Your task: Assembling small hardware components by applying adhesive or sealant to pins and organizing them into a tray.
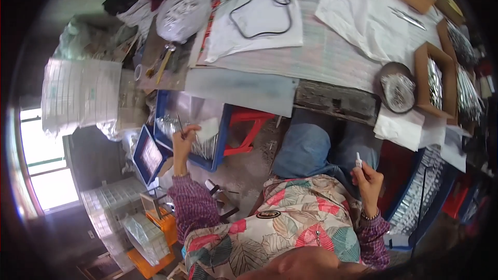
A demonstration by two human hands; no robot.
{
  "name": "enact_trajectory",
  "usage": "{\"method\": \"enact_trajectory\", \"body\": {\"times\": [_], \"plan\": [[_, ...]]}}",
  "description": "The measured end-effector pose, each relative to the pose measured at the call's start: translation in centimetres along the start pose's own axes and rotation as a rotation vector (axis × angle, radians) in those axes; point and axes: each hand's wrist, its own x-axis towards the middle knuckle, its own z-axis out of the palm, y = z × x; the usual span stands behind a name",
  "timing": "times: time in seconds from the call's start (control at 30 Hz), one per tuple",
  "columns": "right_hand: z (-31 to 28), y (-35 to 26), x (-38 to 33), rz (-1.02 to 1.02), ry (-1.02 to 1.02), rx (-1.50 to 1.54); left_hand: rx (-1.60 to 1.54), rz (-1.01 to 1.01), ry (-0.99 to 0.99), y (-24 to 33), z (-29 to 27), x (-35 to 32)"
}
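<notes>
My left hand (pixel 185 139) is closed around a thin, dark, rod-like piece (pixel 179 121), its tip pointing up; the exact kind is too small to tell. It hovers over a blue tray (pixel 224 136) that holds many slender silvery metal pieces (pixel 204 149). A small white sheet (pixel 208 127) shows right beside the fingers; whether they touch it I cannot tell. In front of my lap, my right hand (pixel 369 180) grips a small white bottle with a pointed nozzle (pixel 358 161), nozzle up.
A worktable (pixel 332 52) carries white cloths, a black cord (pixel 259 35), tweezers-like tools (pixel 407 18), a round bowl (pixel 397 92) and a cardboard box (pixel 421 80). At right stands a blue crate (pixel 417 202) of silvery pieces. A red stool (pixel 246 129) is beside the tray.
</notes>
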Motion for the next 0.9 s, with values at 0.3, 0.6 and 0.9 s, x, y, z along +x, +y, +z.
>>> {"method": "enact_trajectory", "body": {"times": [0.3, 0.6, 0.9], "plan": [[0.9, -1.7, -0.1, 0.276, -0.112, 0.383, -0.143, 0.483, -0.936, 17.0, 14.4, -3.9], [-0.6, -1.0, -0.7, 0.283, -0.189, 0.522, -0.016, 0.503, -0.949, 18.5, 18.3, -7.1], [-0.6, -0.4, -0.9, 0.225, -0.201, 0.559, 0.337, 0.799, -0.778, 19.7, 18.8, -7.8]]}}
